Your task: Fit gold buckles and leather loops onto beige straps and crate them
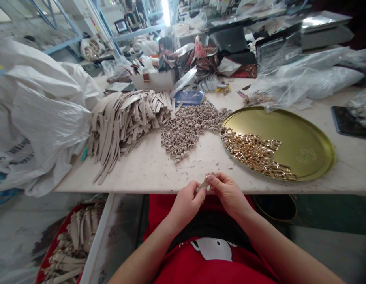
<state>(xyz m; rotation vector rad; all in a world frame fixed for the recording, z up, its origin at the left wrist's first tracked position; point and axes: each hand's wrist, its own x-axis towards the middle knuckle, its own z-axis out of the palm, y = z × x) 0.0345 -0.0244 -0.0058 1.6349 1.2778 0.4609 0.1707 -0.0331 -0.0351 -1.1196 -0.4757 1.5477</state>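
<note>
White workbench [141,175], left hand [186,205] and right hand [227,193] gripping beige leather strip [205,181], long axis rising rightward

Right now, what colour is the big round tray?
The round tray is shiny gold, seen best in the head view.

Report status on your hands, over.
Left hand, right hand pinching beige leather strap. Table edge just below. Nothing in the way.
</note>
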